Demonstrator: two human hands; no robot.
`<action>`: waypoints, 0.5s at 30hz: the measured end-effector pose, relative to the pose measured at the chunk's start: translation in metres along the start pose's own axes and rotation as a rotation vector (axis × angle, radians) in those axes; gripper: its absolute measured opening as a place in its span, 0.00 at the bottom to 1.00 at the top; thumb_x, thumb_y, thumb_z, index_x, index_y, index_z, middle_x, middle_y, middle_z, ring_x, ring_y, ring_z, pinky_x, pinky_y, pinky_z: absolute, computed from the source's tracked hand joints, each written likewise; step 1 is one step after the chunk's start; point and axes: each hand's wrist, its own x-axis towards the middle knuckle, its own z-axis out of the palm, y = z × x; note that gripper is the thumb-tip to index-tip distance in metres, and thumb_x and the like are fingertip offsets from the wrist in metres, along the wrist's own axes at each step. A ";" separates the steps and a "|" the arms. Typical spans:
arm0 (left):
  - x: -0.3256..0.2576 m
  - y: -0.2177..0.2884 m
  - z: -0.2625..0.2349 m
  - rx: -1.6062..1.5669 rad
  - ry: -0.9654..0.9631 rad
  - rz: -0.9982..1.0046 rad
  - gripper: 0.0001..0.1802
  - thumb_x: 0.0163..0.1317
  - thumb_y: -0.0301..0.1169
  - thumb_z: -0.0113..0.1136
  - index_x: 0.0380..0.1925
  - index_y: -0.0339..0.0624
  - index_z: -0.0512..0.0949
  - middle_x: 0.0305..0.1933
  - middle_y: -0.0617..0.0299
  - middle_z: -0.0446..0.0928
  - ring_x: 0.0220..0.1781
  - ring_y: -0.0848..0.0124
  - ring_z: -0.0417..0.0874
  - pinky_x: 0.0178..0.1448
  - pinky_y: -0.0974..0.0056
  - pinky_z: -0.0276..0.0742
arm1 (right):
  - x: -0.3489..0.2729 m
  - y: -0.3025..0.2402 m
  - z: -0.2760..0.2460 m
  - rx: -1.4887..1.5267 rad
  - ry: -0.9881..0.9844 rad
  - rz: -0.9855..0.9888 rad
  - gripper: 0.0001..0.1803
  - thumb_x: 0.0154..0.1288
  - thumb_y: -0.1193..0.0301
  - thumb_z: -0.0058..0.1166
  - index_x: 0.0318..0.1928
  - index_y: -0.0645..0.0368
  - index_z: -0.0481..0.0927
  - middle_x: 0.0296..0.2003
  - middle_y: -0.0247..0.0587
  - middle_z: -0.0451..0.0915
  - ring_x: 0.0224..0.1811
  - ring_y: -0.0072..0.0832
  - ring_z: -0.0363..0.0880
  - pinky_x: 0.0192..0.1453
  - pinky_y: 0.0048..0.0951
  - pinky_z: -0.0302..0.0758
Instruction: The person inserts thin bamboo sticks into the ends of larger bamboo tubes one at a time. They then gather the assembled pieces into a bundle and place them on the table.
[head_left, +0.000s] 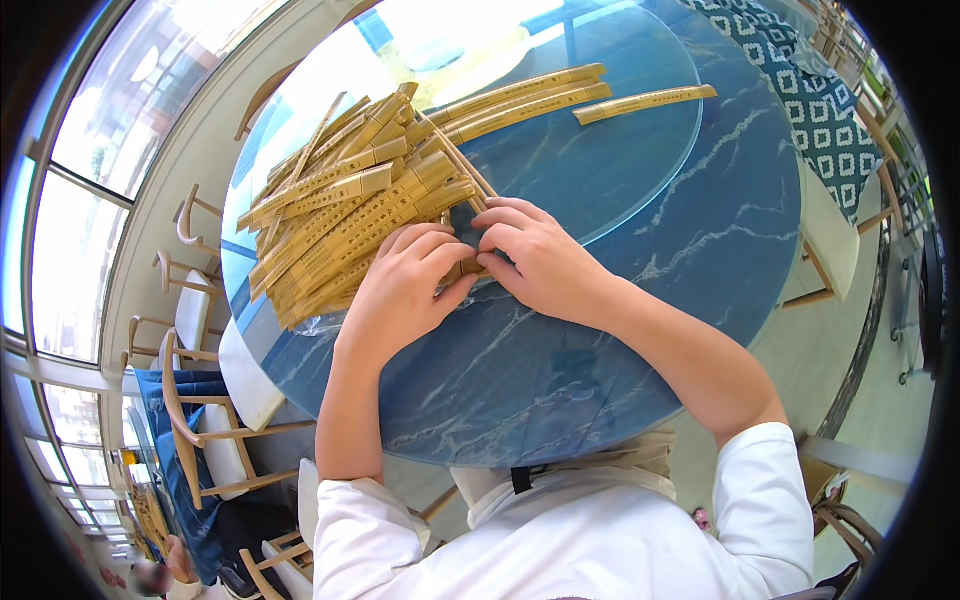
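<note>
Both hands meet at the near right edge of a large heap of long, narrow brown paper packets [345, 205], which look like paper-sleeved chopsticks. My left hand [408, 285] is closed, thumb and fingers pinching a brown packet end [458, 268]. From the right, my right hand [545, 255] closes on the same small end, its fingertips almost touching the left ones. Thin pale sticks [462, 160] run from the heap down to my right fingers; whether they belong to the pinched packet is partly hidden by my hands.
Beyond the heap, several packets [525, 103] lie side by side on the glass turntable [640, 160], with a single packet [645, 103] to their right. The round blue marbled table [600, 370] carries everything. Wooden chairs [205, 430] stand left; a patterned cloth [825, 125] hangs at right.
</note>
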 end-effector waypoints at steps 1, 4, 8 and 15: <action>0.001 0.001 0.001 -0.007 0.014 0.009 0.20 0.61 0.33 0.75 0.52 0.40 0.84 0.53 0.52 0.84 0.62 0.52 0.82 0.69 0.50 0.76 | 0.002 0.002 -0.002 0.014 0.024 -0.011 0.09 0.71 0.69 0.63 0.44 0.64 0.83 0.52 0.51 0.84 0.65 0.50 0.78 0.70 0.46 0.74; 0.002 0.004 0.003 -0.035 0.053 -0.063 0.26 0.63 0.33 0.74 0.60 0.41 0.80 0.53 0.51 0.84 0.61 0.51 0.82 0.68 0.50 0.76 | 0.013 0.001 -0.022 0.200 0.140 0.206 0.11 0.76 0.67 0.60 0.44 0.64 0.83 0.46 0.49 0.85 0.55 0.43 0.82 0.61 0.40 0.77; 0.002 0.001 0.007 -0.068 0.069 -0.139 0.30 0.66 0.35 0.73 0.66 0.43 0.75 0.54 0.50 0.83 0.61 0.50 0.82 0.68 0.49 0.76 | 0.027 0.005 -0.076 0.558 0.315 0.601 0.16 0.82 0.58 0.58 0.47 0.60 0.81 0.32 0.28 0.80 0.32 0.13 0.74 0.39 0.19 0.73; -0.003 0.008 0.007 -0.183 0.515 -0.124 0.26 0.64 0.29 0.75 0.62 0.43 0.79 0.52 0.54 0.81 0.55 0.55 0.83 0.57 0.57 0.80 | 0.027 0.022 -0.101 1.135 0.509 0.379 0.13 0.81 0.62 0.60 0.47 0.60 0.80 0.28 0.30 0.79 0.28 0.13 0.73 0.41 0.19 0.78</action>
